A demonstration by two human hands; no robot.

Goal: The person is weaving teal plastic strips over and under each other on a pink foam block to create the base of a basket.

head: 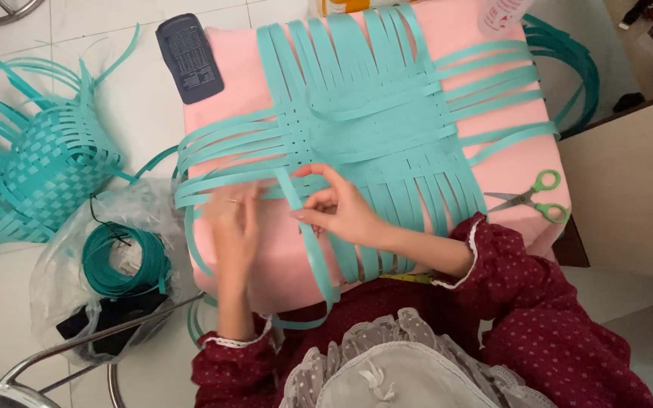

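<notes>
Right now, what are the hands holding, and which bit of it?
The right hand pinches one teal strip near its upper end, beside the woven mat. The left hand is blurred; its hold cannot be told.

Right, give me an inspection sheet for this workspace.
Surface: pink foam block on white tiled floor.
Job's things: flat teal woven strip mat; loose teal strip pinched by right hand.
Clutter: green-handled scissors, dark flat case, half-woven teal basket, teal strip coil in clear bag.
Hands: left hand blurred, on mat's edge strips.
Cables: nothing seen.
Surroundings: metal stool frame.
</notes>
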